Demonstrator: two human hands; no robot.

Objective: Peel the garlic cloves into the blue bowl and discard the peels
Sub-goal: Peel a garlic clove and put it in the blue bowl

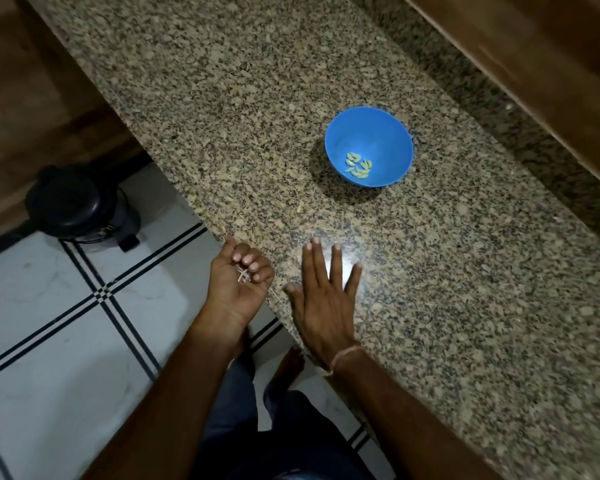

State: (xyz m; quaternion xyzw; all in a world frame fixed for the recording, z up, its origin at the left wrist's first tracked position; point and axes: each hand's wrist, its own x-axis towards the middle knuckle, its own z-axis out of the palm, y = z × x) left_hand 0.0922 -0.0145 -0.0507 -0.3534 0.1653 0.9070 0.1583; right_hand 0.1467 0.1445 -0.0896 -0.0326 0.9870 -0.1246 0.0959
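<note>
A blue bowl (381, 133) stands on the granite counter (257, 116), and several peeled garlic cloves (358, 164) lie in its bottom. My left hand (238, 289) is held palm up just off the counter's front edge, fingers curled over a small heap of garlic peels (244, 276). My right hand (324, 296) lies flat on the counter beside that edge, fingers straight and spread, palm down. A thin peel strand (280, 301) hangs at the edge between the two hands.
A black pedal bin (73, 200) with its lid down stands on the white tiled floor at the left, below the counter. Wooden cabinet fronts run along the top right and top left. My legs and bare feet show below the counter edge.
</note>
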